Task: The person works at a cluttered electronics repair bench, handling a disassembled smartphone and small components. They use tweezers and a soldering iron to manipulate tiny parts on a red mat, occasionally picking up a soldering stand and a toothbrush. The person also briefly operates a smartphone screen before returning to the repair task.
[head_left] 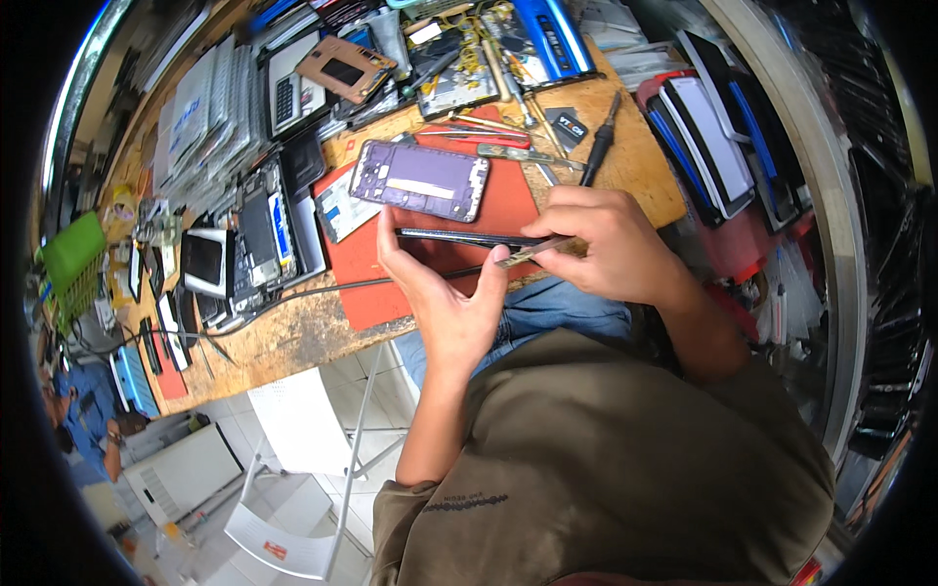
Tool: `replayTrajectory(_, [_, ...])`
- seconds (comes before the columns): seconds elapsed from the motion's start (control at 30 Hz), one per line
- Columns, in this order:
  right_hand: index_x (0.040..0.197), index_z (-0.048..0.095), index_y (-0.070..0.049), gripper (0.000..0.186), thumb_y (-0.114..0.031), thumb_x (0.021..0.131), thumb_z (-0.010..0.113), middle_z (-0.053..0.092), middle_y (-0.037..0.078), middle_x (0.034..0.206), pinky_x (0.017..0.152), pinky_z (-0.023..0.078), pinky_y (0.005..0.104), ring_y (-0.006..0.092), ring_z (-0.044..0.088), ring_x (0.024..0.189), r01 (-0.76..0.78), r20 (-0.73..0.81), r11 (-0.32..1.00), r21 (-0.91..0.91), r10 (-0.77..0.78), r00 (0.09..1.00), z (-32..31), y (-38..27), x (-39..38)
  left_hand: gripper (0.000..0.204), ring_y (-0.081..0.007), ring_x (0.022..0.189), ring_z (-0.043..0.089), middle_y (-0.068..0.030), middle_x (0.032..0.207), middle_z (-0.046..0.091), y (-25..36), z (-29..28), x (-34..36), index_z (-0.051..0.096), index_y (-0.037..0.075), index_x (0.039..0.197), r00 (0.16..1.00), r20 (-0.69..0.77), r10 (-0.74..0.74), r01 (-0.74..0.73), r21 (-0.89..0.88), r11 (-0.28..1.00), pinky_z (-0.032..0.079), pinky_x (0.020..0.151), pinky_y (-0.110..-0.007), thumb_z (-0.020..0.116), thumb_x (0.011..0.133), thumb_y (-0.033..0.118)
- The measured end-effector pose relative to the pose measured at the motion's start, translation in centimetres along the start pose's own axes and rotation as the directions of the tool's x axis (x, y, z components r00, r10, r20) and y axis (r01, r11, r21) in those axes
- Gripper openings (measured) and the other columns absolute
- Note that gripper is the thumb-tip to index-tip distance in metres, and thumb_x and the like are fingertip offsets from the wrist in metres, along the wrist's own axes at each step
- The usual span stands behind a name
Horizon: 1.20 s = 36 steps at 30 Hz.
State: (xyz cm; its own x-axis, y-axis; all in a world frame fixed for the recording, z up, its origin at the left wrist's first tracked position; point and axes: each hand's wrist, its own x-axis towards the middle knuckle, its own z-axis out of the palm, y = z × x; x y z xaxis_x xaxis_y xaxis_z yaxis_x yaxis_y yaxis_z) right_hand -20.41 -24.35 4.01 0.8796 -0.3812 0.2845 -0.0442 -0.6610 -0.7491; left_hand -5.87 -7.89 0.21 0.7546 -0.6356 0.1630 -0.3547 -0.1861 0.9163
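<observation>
A cluttered wooden workbench (pixel 283 344), its worn front edge bending across our view, carries a reddish mat (pixel 366 308). Above the mat's near part we find a slim, dark phone-like slab (pixel 459 236), held up nearly edge-on; its faces are mostly hidden. A purple phone frame (pixel 420 181) lies just beyond.

The left hand (pixel 445 308) makes a wide C, fingers at the slab's left end, thumb raised near its lower side; we cannot tell how firmly it presses. The right hand (pixel 611 239) is curled nearly closed, pinching a thin, flat, worn-looking tool (pixel 535 250) by the slab's right end.

We judge the slab light and stiff, smooth enough to slip, and fragile if flexed. Best hold, we reckon: opposite long edges, broad finger contact, no pressure mid-face, skin clear of the tool's tip.
</observation>
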Motion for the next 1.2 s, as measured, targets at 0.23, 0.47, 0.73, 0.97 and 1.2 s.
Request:
replayTrajectory(0.23, [0.103,0.08,-0.002,0.023,-0.007,0.082,0.085,0.071,0.011,0.093,0.07,0.057,0.042,0.032,0.073,0.08,0.046,-0.018,0.999,-0.007,-0.046,0.999,0.5,0.4,-0.5,0.11,-0.044,0.147,0.04,-0.0319,0.154,0.036,0.2,1.2,0.3,0.011,-0.008,0.168,0.988,-0.154,0.01,-0.026,-0.099,0.995,0.032,0.125,-0.052,0.073,0.078,0.01])
replayTrajectory(0.47, [0.103,0.08,-0.004,0.022,-0.011,0.083,0.086,0.071,0.009,0.094,0.068,0.056,0.0441,0.0322,0.073,0.079,0.096,0.028,0.995,-0.03,-0.095,0.995,0.5,0.4,-0.8,0.094,-0.041,0.129,0.057,-0.0333,0.144,0.05,1.2,0.5,0.9,0.025,-0.007,0.158,0.973,-0.231,0.006,-0.017,-0.044,0.999,0.043,0.116,-0.05,0.069,0.077,0.009])
replayTrajectory(0.73, [0.103,0.08,-0.004,0.024,-0.011,0.081,0.086,0.069,0.009,0.092,0.067,0.055,0.0447,0.0324,0.071,0.077,0.132,0.049,0.989,-0.062,-0.129,0.99,0.5,0.3,-0.7,0.088,-0.0408,0.115,0.067,-0.0328,0.135,0.059,1.4,-0.3,0.8,0.029,-0.007,0.155,0.963,-0.268,-0.012,0.01,-0.007,1.0,0.053,0.105,-0.047,0.071,0.079,0.009])
replayTrajectory(0.97, [0.103,0.081,-0.004,0.023,-0.01,0.081,0.086,0.069,0.009,0.091,0.067,0.055,0.0442,0.0322,0.071,0.077,0.121,0.066,0.992,-0.037,-0.119,0.991,0.4,0.5,-0.5,0.079,-0.042,0.116,0.069,-0.0356,0.133,0.061,0.8,-0.3,1.1,0.035,-0.007,0.149,0.956,-0.294,0.014,-0.007,0.023,1.0,0.055,0.105,-0.047,0.07,0.08,0.006])
replayTrajectory(1.2, [0.104,0.081,-0.004,0.024,-0.009,0.081,0.086,0.07,0.009,0.092,0.066,0.056,0.043,0.0303,0.071,0.073,0.145,0.045,0.989,-0.02,-0.144,0.988,0.4,0.6,-0.3,0.076,-0.0395,0.115,0.07,-0.0344,0.132,0.062,1.1,-0.6,1.4,0.037,-0.006,0.148,0.956,-0.292,0.003,-0.002,0.003,1.0,0.056,0.104,-0.045,0.069,0.08,0.004])
